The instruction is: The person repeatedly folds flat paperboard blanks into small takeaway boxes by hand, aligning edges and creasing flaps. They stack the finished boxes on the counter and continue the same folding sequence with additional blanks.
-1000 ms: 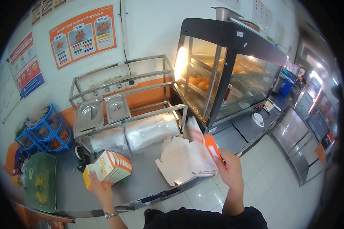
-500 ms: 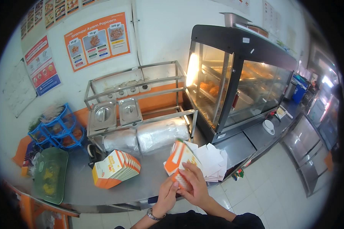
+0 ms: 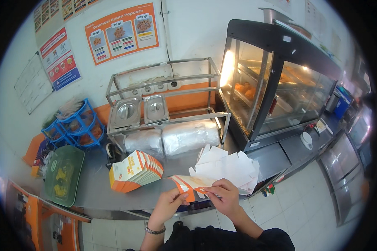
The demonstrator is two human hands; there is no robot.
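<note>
Gripping an orange-and-white carton (image 3: 187, 188) at lower centre of the frame, pinched by left hand (image 3: 167, 205) and right hand (image 3: 226, 198), apparently part-folded but half hidden in the grip. Working over the front edge of a grey metal counter (image 3: 97, 178), with nested cartons (image 3: 136, 171) left of centre, piled white card (image 3: 230, 167) right of centre and a green tray (image 3: 74, 184) at lower left. Facing a white wall (image 3: 192, 25) with orange poster (image 3: 123, 33) at upper left, plus lit display cabinet (image 3: 314, 52) at upper right.
</note>
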